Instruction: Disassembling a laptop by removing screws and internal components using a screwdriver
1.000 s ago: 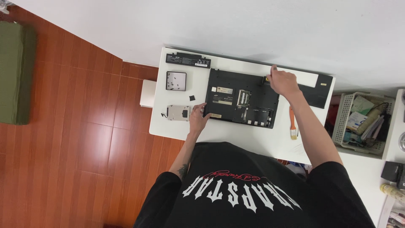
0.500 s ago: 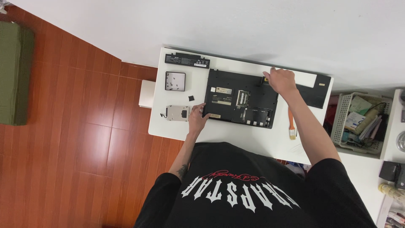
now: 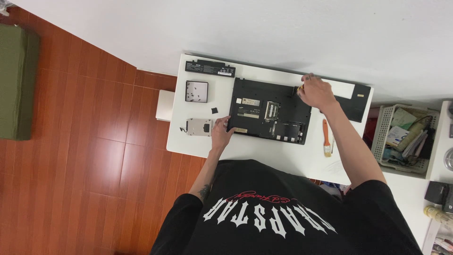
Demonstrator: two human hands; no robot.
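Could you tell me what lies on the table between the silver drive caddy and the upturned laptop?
In the head view, the left hand rests between the silver drive caddy and the upturned laptop, with a small black piece just above.

The scene is brightly and evenly lit with soft, diffuse light, with no hard glare on the white table (image 3: 292, 160) or the pale wall. Shadows are faint: a thin dark band runs along the table's far edge against the wall, and a soft one lies under the right hand (image 3: 317, 92). The red wooden floor (image 3: 94, 141) shows a mild sheen. Focus is fairly sharp across the frame, though small parts on the laptop base (image 3: 269, 111) stay too fine to resolve. The straight lines show no visible bending.
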